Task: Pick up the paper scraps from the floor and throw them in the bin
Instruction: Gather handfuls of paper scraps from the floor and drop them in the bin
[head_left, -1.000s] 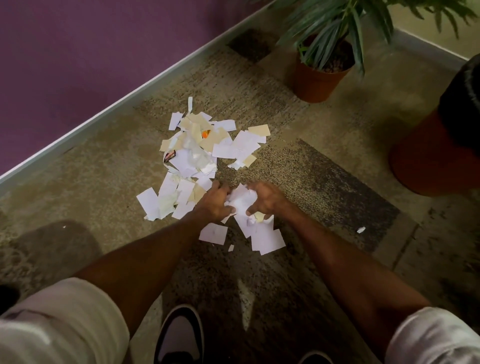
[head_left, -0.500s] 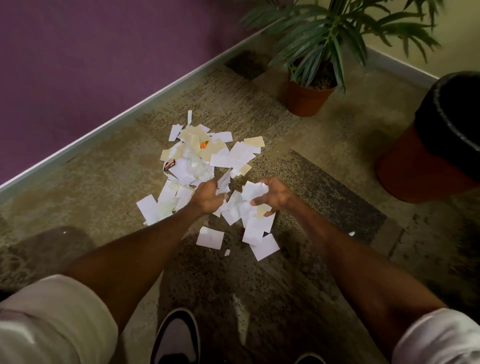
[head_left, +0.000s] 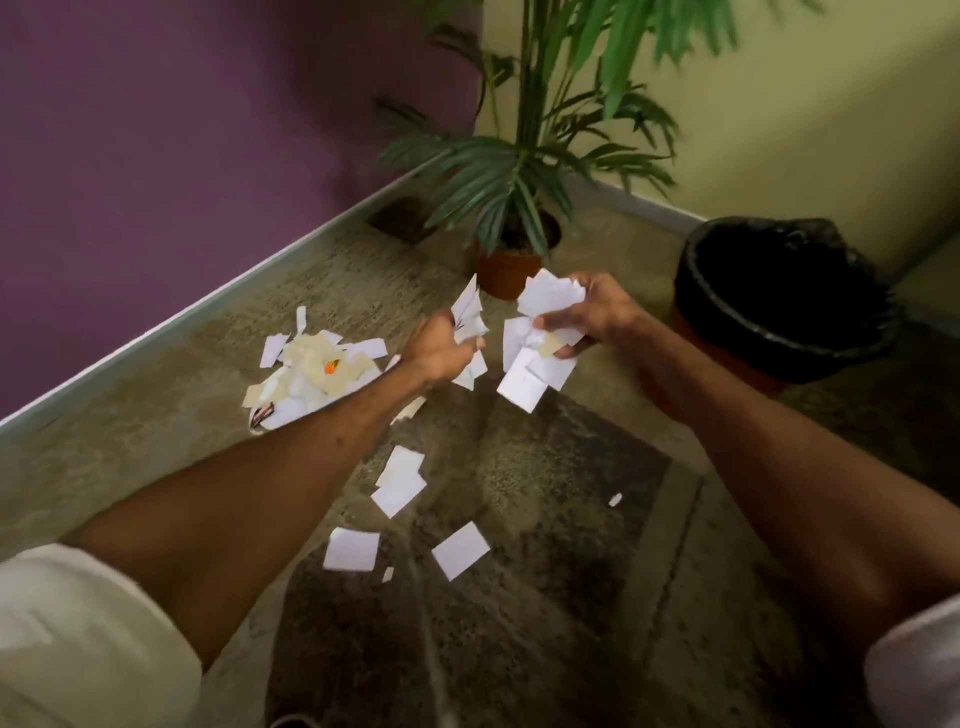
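White and cream torn paper scraps (head_left: 311, 374): main heap flat on carpet floor (head_left: 545, 467). Few loose white pieces (head_left: 400, 480) lie nearer. Crumpled bunches gripped in left hand (head_left: 441, 353) and right hand (head_left: 597, 312). Round black-lined orange bin (head_left: 789, 291) upright, right of both hands.

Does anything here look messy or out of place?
Yes: paper scraps litter the floor by the purple wall, loose pieces lying nearer. The left hand and right hand each grip a bunch, not yet binned.

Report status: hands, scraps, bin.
Both gripping scraps: left hand, right hand. On floor: pile, loose pieces. Nothing between hands and bin.
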